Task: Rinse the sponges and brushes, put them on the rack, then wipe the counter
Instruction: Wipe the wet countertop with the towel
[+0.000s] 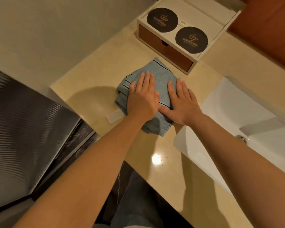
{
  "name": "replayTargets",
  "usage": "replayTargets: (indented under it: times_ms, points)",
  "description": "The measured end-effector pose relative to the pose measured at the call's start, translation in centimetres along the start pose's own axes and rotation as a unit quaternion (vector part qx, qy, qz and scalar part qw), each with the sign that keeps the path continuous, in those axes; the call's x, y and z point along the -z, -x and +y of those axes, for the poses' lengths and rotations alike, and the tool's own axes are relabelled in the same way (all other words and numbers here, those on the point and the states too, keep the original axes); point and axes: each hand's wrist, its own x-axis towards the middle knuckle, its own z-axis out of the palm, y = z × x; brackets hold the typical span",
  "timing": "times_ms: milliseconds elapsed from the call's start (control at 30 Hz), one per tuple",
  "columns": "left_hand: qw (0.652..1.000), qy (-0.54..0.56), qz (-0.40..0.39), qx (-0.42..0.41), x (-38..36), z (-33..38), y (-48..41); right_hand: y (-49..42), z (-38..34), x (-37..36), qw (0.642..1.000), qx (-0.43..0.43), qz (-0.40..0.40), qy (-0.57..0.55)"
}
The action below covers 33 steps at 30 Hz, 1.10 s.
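A light blue cloth point(163, 74) with thin dark stripes lies bunched on the beige counter point(92, 83). My left hand point(143, 97) presses flat on the cloth's left half, fingers straight and pointing away from me. My right hand point(182, 101) lies flat on its right half, fingers spread, thumb stretched toward the left hand. Both palms cover the middle of the cloth. No sponge, brush or rack is in view.
A white box point(209, 28) with a wooden drawer front and two round black coasters point(162, 18) stands just beyond the cloth. A white sink point(229, 116) lies to the right. A pale strip point(114, 116) lies by the counter's front edge. Water drops glint near me.
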Motion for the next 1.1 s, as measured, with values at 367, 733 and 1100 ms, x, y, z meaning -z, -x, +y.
replayTargets:
  times_ms: [367, 733, 1100]
  points:
    - [0.997, -0.021, -0.058, 0.055, 0.3, 2.9, 10.1, 8.6, 0.1, -3.3, 0.998, 0.051, -0.034, -0.018]
    - [0.99, -0.035, -0.034, 0.134, -0.7, 7.9, 16.9, 14.9, 3.0, -7.3, 0.993, 0.105, -0.002, -0.054]
    - [0.985, -0.038, -0.025, 0.166, -1.6, 10.6, 18.9, 15.2, 6.7, -8.5, 0.97, 0.049, 0.042, -0.233]
